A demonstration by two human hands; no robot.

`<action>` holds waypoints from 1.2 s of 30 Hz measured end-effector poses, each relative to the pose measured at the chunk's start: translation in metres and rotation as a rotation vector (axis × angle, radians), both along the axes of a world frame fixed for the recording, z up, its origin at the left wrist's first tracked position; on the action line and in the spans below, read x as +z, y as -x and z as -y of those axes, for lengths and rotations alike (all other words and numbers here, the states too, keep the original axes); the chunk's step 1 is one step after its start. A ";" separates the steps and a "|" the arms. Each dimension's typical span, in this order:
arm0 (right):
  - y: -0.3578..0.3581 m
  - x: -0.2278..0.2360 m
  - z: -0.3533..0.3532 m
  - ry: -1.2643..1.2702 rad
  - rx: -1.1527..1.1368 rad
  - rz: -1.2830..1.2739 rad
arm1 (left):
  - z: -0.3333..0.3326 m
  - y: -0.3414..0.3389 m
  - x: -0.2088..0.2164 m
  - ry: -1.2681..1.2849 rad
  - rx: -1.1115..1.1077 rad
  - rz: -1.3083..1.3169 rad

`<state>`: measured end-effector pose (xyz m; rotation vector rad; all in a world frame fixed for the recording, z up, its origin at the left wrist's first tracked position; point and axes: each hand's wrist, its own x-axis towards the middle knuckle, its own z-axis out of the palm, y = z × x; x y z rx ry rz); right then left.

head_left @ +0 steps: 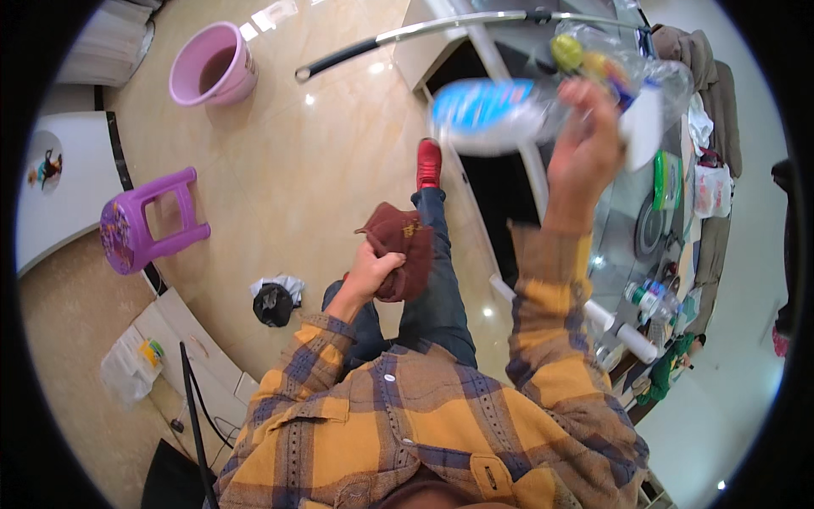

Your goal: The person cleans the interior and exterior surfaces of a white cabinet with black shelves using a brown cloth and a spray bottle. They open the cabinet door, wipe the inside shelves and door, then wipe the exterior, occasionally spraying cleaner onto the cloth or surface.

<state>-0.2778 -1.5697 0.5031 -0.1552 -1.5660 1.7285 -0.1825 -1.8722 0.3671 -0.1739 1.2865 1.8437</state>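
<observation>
My left hand is closed around a folded maroon cloth, held in front of my legs. Raised over the table's edge, my right hand grips the narrow neck of a clear spray bottle with a blue label. The bottle is tipped nearly level, its base toward the left, and is smeared by motion. A white part that looks like its spray head shows past my fingers. Behind that hand, a clear plastic bag with yellow-green things lies on the table.
A long pole with a black grip juts past the glass-topped table. On the table are a green pack and a plastic bottle. The floor holds a pink bucket, a purple stool and a black-lined bin.
</observation>
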 end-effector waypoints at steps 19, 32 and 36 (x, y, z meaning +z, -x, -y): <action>-0.450 -0.566 0.036 -0.390 -0.275 1.194 | 0.057 -0.121 -0.272 0.139 0.195 0.048; -0.448 -0.642 -0.014 -0.700 -0.333 1.264 | -0.036 -0.013 -0.385 -0.028 0.068 -0.253; -0.426 -0.638 -0.016 -0.742 -0.391 1.173 | -0.010 -0.011 -0.383 0.031 0.069 -0.244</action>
